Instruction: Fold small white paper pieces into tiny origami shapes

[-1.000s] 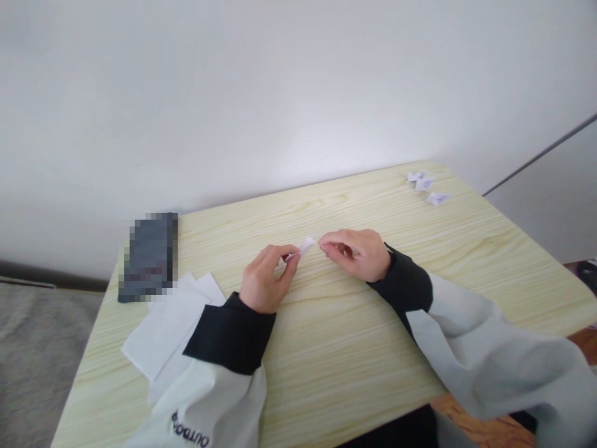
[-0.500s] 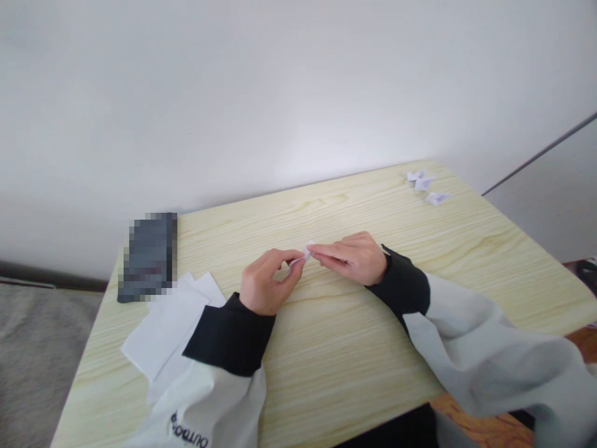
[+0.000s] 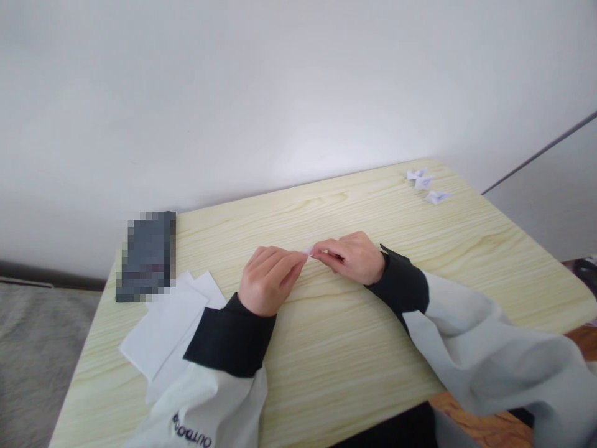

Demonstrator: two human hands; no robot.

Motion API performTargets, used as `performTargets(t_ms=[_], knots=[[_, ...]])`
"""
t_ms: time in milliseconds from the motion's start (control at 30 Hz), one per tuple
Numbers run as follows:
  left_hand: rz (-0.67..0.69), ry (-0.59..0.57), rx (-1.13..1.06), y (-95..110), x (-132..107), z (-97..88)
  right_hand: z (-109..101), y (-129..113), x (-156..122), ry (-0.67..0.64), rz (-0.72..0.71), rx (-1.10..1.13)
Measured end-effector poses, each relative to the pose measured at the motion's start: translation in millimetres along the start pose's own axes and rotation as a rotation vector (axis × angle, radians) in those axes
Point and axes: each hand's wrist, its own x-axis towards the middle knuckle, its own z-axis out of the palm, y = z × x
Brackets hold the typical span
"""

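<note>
A small folded piece of white paper (image 3: 308, 251) is pinched between my two hands above the middle of the table. My left hand (image 3: 271, 274) is closed on its left side, the fingers pressed together and covering most of it. From the other side my right hand (image 3: 352, 256) grips it between thumb and index fingertip. Only a little of the paper shows between the fingertips, so its folded shape is hidden.
White paper sheets (image 3: 163, 330) lie in a loose pile on the left, partly under my left sleeve. Beyond them is a dark, pixelated flat object (image 3: 147, 255). Several small folded paper pieces (image 3: 437, 197) sit at the far right of the wooden table (image 3: 326, 373), which meets a white wall.
My left fingers have closed over the paper, hiding more of it. My right fingers, straighter before, are now bent into a pinch. The paper sheets and folded pieces stay put.
</note>
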Motion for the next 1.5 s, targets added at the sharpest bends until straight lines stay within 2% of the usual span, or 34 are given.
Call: performTargets(t_ms=[200, 300, 467, 667, 800, 933, 1133, 1233, 1367, 1500], knots=[[-0.104, 0.037, 0.011, 0, -2, 2.7, -5, 1, 2, -0.071, 0.038, 0.096], [-0.137, 0.049, 0.001, 1, -2, 3.1, -6, 2, 3, -0.019, 0.047, 0.170], [-0.122, -0.010, 0.039, -2, -4, 4.6, -4, 4, 3, 0.083, -0.020, 0.265], [-0.141, 0.036, -0.016, -4, -3, 5.1, -4, 3, 3, 0.121, -0.091, 0.251], [-0.183, -0.023, -0.036, -3, -5, 5.0, -6, 0, 3, 0.137, -0.015, 0.233], [-0.264, 0.030, 0.003, 0, -5, 3.8, -6, -2, 3, 0.147, 0.084, 0.261], [-0.263, -0.049, -0.100, 5, 0, 0.8, -6, -4, 4, 0.154, 0.023, 0.346], [-0.276, -0.082, -0.173, 6, 2, -0.4, -5, -7, 4, 0.149, 0.059, 0.358], [-0.367, -0.078, -0.203, 6, 3, -1.9, -5, -7, 3, 0.173, 0.141, 0.416], [-0.527, -0.114, -0.284, 8, 4, -2.4, -7, -6, 5, 0.156, 0.053, 0.455]])
